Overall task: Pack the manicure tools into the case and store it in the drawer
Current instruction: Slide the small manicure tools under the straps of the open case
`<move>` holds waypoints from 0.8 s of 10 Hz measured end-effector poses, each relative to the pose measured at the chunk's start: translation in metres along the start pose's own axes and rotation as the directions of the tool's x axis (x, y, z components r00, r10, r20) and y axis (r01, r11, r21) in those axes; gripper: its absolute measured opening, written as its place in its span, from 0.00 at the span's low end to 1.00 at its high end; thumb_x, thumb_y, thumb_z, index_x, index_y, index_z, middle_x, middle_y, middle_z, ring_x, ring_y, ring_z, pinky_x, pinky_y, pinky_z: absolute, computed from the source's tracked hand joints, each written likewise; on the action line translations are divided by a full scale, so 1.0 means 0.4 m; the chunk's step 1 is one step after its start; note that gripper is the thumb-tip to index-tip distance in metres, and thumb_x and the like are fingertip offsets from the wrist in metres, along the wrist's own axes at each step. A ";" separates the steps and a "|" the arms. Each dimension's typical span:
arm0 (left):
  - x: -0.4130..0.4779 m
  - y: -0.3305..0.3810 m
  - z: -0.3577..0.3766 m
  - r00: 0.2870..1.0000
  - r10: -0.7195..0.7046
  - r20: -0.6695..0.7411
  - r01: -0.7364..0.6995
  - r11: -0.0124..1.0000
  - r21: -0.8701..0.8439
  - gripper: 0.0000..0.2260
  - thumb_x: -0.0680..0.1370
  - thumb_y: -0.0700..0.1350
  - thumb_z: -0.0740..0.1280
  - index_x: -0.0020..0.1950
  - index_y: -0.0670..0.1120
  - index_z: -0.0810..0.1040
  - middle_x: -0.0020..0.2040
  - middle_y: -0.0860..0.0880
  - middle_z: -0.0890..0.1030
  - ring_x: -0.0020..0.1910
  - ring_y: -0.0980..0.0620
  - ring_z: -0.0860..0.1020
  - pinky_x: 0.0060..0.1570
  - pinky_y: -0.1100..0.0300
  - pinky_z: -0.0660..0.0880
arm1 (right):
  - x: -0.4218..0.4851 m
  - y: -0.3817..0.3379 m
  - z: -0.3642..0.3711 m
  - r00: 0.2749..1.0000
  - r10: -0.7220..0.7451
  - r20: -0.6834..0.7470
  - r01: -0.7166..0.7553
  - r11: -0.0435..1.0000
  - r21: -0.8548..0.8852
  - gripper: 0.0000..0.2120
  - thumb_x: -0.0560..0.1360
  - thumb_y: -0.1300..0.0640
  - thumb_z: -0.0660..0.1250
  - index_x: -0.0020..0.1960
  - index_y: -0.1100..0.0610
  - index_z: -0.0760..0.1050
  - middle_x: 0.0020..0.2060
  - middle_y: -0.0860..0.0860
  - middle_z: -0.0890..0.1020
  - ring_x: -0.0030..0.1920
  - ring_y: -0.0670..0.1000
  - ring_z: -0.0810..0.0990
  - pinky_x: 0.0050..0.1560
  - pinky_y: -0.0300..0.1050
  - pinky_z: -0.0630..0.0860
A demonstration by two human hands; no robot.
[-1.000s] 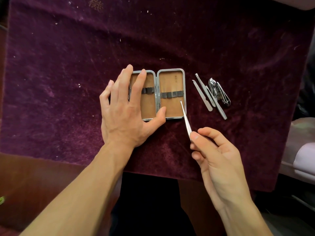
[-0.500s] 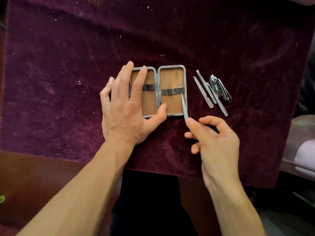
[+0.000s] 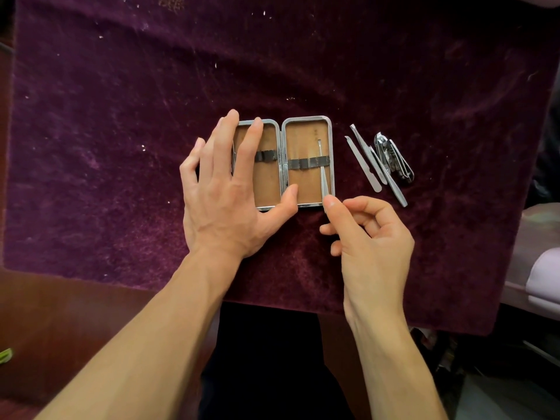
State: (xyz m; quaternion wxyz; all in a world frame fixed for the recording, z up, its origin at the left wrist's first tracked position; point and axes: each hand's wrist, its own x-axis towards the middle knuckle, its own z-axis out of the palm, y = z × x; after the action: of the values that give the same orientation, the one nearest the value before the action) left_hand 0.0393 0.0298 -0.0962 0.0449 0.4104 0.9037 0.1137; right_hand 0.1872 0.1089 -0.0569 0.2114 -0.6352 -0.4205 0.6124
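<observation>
A small metal-rimmed case (image 3: 306,137) lies open on the purple velvet cloth, its tan lining crossed by dark elastic bands. My left hand (image 3: 224,195) lies flat on the case's left half, thumb on the near rim. A thin steel tool (image 3: 321,168) runs under the band in the right half, its tip pointing away from me. My right hand (image 3: 366,237) pinches that tool's near end at the case's front edge. To the right of the case lie a nail file (image 3: 363,162), tweezers (image 3: 381,168) and nail clippers (image 3: 394,159).
The velvet cloth (image 3: 121,116) covers most of a dark wooden table (image 3: 54,322), whose bare near edge shows at lower left. A pale padded seat (image 3: 542,268) stands at the right. My dark-clothed lap is below the table edge.
My right hand has carried the thin tool forward from in front of the case and slid it under the right half's elastic band. The left hand has stayed on the case.
</observation>
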 end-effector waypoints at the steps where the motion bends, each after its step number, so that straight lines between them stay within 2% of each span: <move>1: 0.000 -0.001 0.002 1.000 0.000 0.003 0.000 1.000 0.001 0.40 0.75 0.69 0.63 0.81 0.49 0.64 0.82 0.44 0.63 0.78 0.45 0.67 0.77 0.44 0.61 | 0.009 0.005 -0.005 1.000 -0.024 0.017 0.025 0.998 -0.050 0.09 0.74 0.57 0.81 0.49 0.53 0.82 0.35 0.49 0.87 0.30 0.43 0.83 0.31 0.33 0.74; 4: 0.000 -0.002 0.000 1.000 -0.002 -0.004 0.002 1.000 -0.005 0.40 0.75 0.69 0.63 0.80 0.49 0.64 0.81 0.44 0.63 0.78 0.44 0.67 0.76 0.43 0.61 | 0.031 0.013 0.010 0.995 -0.097 0.017 0.099 0.988 -0.115 0.09 0.74 0.52 0.81 0.46 0.51 0.82 0.32 0.47 0.85 0.24 0.45 0.79 0.33 0.41 0.74; 5: 0.000 -0.002 0.001 1.000 -0.002 -0.004 0.002 1.000 -0.010 0.40 0.75 0.69 0.63 0.80 0.49 0.64 0.81 0.45 0.63 0.78 0.45 0.67 0.77 0.43 0.61 | 0.033 0.017 0.014 0.994 -0.109 0.001 0.109 0.987 -0.115 0.09 0.73 0.52 0.81 0.45 0.52 0.82 0.32 0.48 0.86 0.23 0.45 0.79 0.35 0.41 0.75; 6: 0.000 -0.001 0.002 1.000 -0.002 -0.006 0.002 1.000 -0.011 0.40 0.75 0.69 0.64 0.80 0.49 0.64 0.81 0.45 0.63 0.78 0.45 0.67 0.77 0.43 0.61 | 0.034 0.019 0.014 0.992 -0.128 -0.014 0.125 0.985 -0.119 0.09 0.74 0.52 0.81 0.45 0.52 0.82 0.31 0.47 0.86 0.22 0.43 0.79 0.34 0.35 0.76; 8: 0.000 -0.002 0.003 1.000 0.000 -0.009 0.000 1.000 -0.007 0.39 0.75 0.69 0.63 0.80 0.49 0.64 0.81 0.44 0.63 0.78 0.44 0.67 0.76 0.43 0.61 | 0.032 0.022 0.013 0.990 -0.138 -0.008 0.135 0.982 -0.129 0.09 0.74 0.53 0.81 0.45 0.53 0.82 0.31 0.47 0.85 0.23 0.43 0.79 0.33 0.33 0.76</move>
State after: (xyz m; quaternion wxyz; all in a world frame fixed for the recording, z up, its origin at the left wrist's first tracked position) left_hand 0.0390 0.0293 -0.0974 0.0421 0.4099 0.9034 0.1185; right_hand 0.1832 0.1128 -0.0722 0.2150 -0.6223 -0.4999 0.5627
